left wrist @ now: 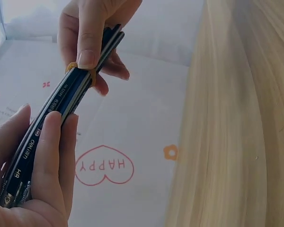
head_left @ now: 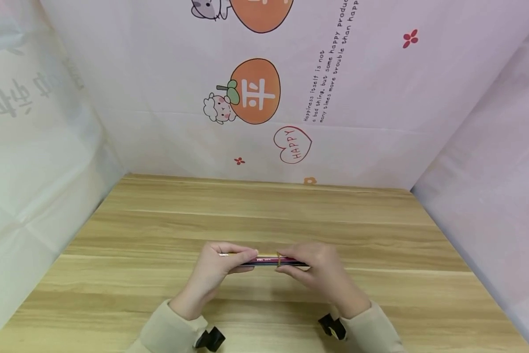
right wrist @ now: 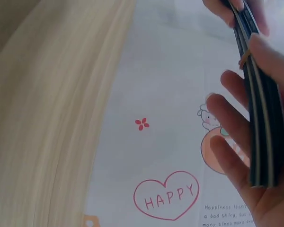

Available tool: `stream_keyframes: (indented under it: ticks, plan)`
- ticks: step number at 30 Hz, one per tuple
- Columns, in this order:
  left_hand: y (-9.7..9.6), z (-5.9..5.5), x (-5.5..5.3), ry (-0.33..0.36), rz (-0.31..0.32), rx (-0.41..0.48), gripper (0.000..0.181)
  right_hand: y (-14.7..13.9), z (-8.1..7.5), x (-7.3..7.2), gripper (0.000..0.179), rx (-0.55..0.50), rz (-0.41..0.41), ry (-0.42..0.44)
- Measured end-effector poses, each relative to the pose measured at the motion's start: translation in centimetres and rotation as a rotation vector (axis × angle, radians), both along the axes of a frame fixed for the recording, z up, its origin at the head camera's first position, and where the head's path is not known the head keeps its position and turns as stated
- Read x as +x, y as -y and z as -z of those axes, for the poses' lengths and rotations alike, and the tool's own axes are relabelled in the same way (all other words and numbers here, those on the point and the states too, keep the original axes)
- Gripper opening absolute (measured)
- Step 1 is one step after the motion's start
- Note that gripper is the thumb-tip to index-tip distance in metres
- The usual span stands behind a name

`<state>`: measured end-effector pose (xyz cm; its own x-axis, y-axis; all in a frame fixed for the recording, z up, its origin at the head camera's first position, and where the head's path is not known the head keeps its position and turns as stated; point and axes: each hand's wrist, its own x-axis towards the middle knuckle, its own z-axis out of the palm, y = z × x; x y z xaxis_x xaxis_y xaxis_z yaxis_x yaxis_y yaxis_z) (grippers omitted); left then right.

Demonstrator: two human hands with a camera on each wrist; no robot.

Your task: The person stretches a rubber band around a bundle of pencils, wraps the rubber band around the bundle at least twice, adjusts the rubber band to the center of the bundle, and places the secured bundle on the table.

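A bundle of pencils [head_left: 266,261] lies level between both hands, over the middle of the table. Dark "deli HB" pencils [left wrist: 27,150] face the left wrist view, and pinkish ones show from the head view. My left hand [head_left: 216,267] grips the left end, thumb on one side and fingers on the other. A tan rubber band [head_left: 278,259] circles the bundle right of its middle. At that band, my right hand [head_left: 322,267] pinches the pencils between thumb and fingers. In the right wrist view the pencils' flat ends [right wrist: 262,182] reach down along the right palm.
The wood-grain table [head_left: 264,211] spreads around the hands. A printed white cloth [head_left: 357,147] with cartoon oranges and a red "HAPPY" heart hangs behind it, with pale cloth on the left [head_left: 35,162] and right [head_left: 503,162]. Black straps [head_left: 211,338] sit at the sleeves.
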<state>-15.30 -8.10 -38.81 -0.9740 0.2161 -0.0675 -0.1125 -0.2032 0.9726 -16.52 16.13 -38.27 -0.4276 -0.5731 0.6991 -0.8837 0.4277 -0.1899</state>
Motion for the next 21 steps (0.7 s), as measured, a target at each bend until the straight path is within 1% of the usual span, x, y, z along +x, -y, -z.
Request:
stream_keyframes:
  ticks: [3, 5, 7, 13, 18, 19, 21]
  plan:
    - [-0.4, 0.2, 0.1, -0.001, 0.015, -0.003, 0.033, 0.6, 0.2, 0.1, 0.027, 0.021, 0.006, -0.115]
    - [-0.6, 0.2, 0.2, 0.001, 0.023, -0.009, 0.033, 1.0, 0.3, 0.1, 0.027, 0.020, -0.005, -0.154]
    - [-0.7, 0.2, 0.3, 0.000, 0.033, -0.012, 0.034, 1.3, 0.5, 0.1, 0.028, 0.017, -0.019, -0.169]
    - [-0.7, 0.2, 0.4, -0.013, 0.032, -0.021, 0.033, 1.4, 0.9, 0.2, 0.030, 0.040, -0.020, -0.135]
    - [-0.7, 0.5, 0.2, -0.020, 0.044, -0.026, 0.034, 1.5, 1.2, 0.2, 0.033, 0.061, -0.011, -0.096]
    - [-0.7, 0.5, 0.2, -0.019, 0.047, -0.030, 0.034, 1.4, 1.3, 0.2, 0.035, 0.067, -0.004, -0.092]
    - [-0.5, 0.6, 0.0, -0.015, 0.047, -0.032, 0.034, 1.2, 1.3, 0.1, 0.040, 0.075, 0.028, -0.055]
